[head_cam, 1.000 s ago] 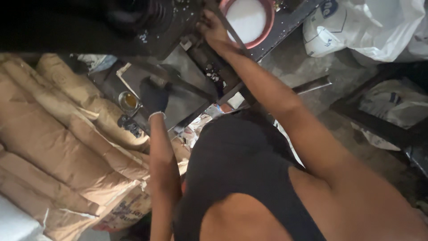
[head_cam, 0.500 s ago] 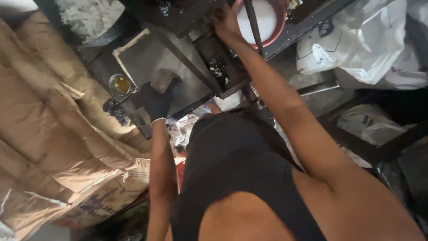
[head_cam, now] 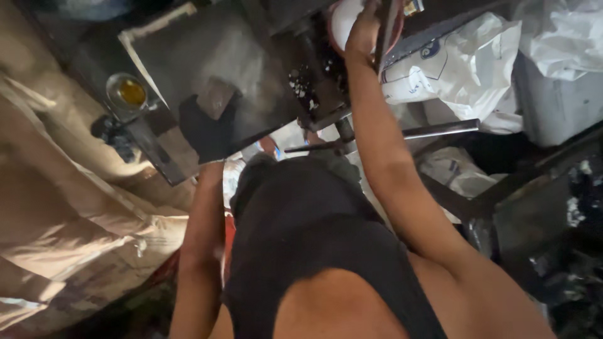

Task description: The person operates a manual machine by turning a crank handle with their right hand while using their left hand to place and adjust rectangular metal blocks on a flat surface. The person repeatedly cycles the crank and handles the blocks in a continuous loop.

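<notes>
A small block [head_cam: 215, 97] is pressed onto the metal plate [head_cam: 251, 63] by the gloved left hand [head_cam: 204, 129], closed over it. A dark bar [head_cam: 386, 25] beside the bowl [head_cam: 345, 19] is gripped by the right hand [head_cam: 363, 34]. The block is best kept flat and steady while the bar is worked.

A dark, grimy metal work surface [head_cam: 251, 56] filled the upper middle of the head view, its pale edge running along the top left. On it lay a small brownish block [head_cam: 215, 97] and, to the right, a scatter of whitish crumbs [head_cam: 300, 88]. A small round tin of yellow liquid [head_cam: 127, 94] sat at its left edge. On the floor to the left lay stacked brown paper sacks [head_cam: 69, 232]; to the right, white plastic bags [head_cam: 465, 69] were piled up.
</notes>
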